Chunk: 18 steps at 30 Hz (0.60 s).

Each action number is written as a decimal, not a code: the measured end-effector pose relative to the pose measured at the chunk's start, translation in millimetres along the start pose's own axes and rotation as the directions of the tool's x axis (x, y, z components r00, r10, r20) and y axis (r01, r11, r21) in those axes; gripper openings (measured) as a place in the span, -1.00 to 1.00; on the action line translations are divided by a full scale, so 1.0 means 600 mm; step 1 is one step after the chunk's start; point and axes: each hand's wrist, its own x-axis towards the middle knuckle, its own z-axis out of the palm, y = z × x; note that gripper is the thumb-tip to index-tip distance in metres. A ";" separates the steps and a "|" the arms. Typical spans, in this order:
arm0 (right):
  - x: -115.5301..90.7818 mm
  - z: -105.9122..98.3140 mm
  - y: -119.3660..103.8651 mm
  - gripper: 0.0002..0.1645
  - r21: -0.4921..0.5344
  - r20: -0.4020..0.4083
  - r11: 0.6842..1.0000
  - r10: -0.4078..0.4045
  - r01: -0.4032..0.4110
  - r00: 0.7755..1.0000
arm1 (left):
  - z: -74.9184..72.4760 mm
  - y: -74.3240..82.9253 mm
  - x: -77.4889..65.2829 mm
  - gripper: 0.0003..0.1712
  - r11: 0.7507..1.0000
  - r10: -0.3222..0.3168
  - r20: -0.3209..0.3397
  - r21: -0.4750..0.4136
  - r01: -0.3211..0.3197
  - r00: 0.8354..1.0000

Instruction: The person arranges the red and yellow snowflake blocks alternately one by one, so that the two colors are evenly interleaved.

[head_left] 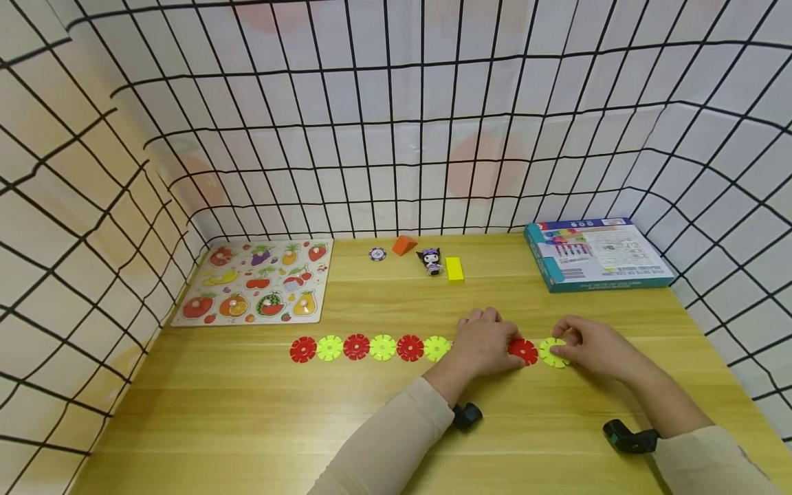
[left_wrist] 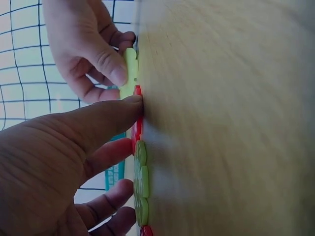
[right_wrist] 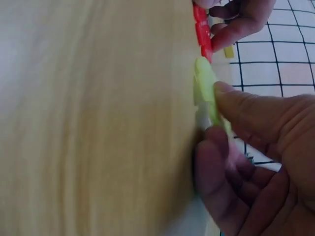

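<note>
The right hand (head_left: 590, 346) pinches a yellow-green plastic snowflake disc (head_left: 553, 352) between thumb and fingers; this disc sits at the right end of a row on the wooden surface (head_left: 247, 412). In the right wrist view the thumb presses on the disc's upper face (right_wrist: 206, 88), with the other fingers curled beneath its edge.

Just beside it lies a red plastic snowflake disc (head_left: 523, 350), touching the yellow-green one. The left hand (head_left: 485, 344) rests on this red disc, its thumb tip pressed against the surface next to the disc edge and its fingers curved over the row.

Left of that hand, the row of alternating red and yellow-green discs (head_left: 369, 348) runs across the surface.

Farther back stand a small dark-haired figurine (head_left: 431, 261), a yellow block (head_left: 454, 269), an orange wedge (head_left: 404, 245) and a poker chip (head_left: 377, 254). A fruit puzzle board (head_left: 256, 280) lies at the far left, a blue cardboard box (head_left: 595, 253) at the far right.
</note>
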 end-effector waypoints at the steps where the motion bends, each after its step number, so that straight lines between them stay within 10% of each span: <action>1: 0.002 -0.001 -0.001 -0.62 -0.010 0.007 1.000 0.007 -0.007 1.000 | -0.001 0.001 0.000 -0.53 1.000 0.001 0.001 -0.001 -0.001 1.000; 18: 0.023 -0.004 0.027 -0.50 0.084 0.080 0.996 0.037 -0.044 0.996 | -0.002 -0.027 -0.001 -0.33 0.991 0.083 0.064 -0.110 -0.076 0.995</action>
